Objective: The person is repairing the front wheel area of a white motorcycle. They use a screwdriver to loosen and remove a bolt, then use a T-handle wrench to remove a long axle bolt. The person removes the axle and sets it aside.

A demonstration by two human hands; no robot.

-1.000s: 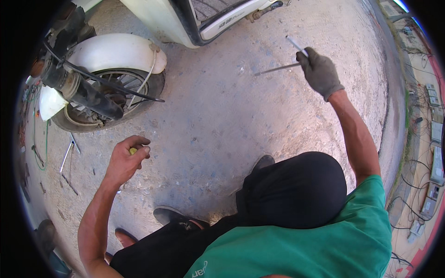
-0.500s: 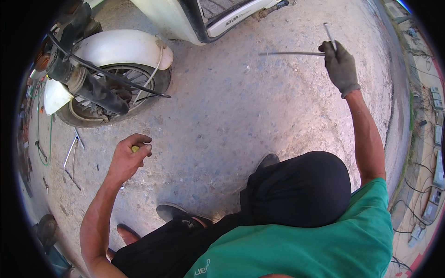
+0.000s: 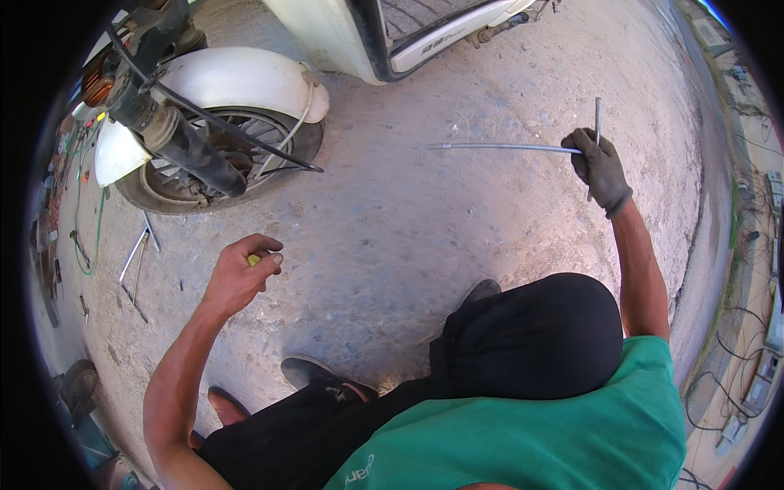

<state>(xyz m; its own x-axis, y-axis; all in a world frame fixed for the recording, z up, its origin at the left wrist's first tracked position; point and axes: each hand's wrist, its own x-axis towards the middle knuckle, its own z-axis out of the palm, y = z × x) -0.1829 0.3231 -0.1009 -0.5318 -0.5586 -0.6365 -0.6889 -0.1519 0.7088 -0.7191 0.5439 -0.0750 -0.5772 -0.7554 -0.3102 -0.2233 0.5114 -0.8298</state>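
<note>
In my gloved right hand (image 3: 606, 175), out to the right, is a T-handle wrench. The wrench's long silver shaft (image 3: 514, 147) points left, and its crossbar sticks out above and below the closed fingers. My bare left hand (image 3: 247, 276) is closed around a small yellow thing (image 3: 254, 260), mostly covered by the fingers, so its kind does not show. Beyond that hand, to the upper left, is a scooter's front wheel (image 3: 233, 151) under a white fender (image 3: 245, 77). A black cable (image 3: 220, 131) hangs across the fork (image 3: 192, 151).
The scooter's white body (image 3: 327, 33) stands at the top. Metal tools (image 3: 135, 261) lie on the concrete floor (image 3: 384, 220) at left, near a green hose (image 3: 100, 229). Along the right edge are loose cables (image 3: 727, 327) and grey boxes (image 3: 761, 380).
My right hand has come down and turned the wrench, so its crossbar stands more upright. My left hand keeps the yellow thing. The whole view has shifted slightly.
</note>
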